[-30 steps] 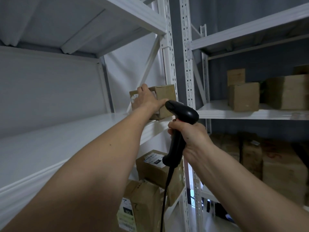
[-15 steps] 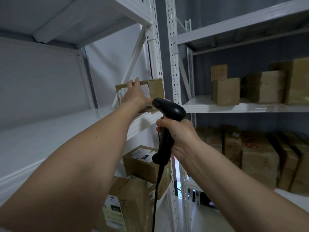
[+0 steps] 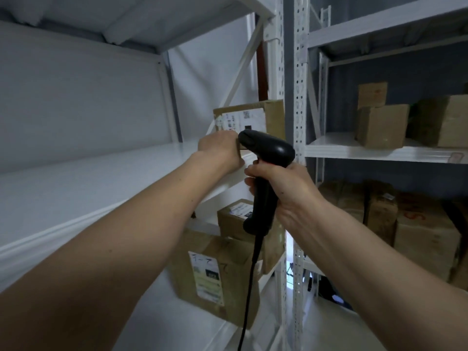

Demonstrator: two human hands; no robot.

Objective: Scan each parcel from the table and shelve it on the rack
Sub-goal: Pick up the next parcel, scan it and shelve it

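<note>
Parcel (image 3: pixel 249 117) on the rack shelf (image 3: pixel 101 178) gripped low by left hand (image 3: pixel 220 152), right hand (image 3: pixel 281 188) clenching scanner (image 3: pixel 266 158)

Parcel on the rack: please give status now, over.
Left hand grips parcel at shelf edge. Right hand holds scanner, aimed toward its label. Nothing blocking.

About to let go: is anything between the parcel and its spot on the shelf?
Nothing visible. The parcel already stands at the shelf's right end, left hand at its base. The scanner only overlaps it in view.
</note>
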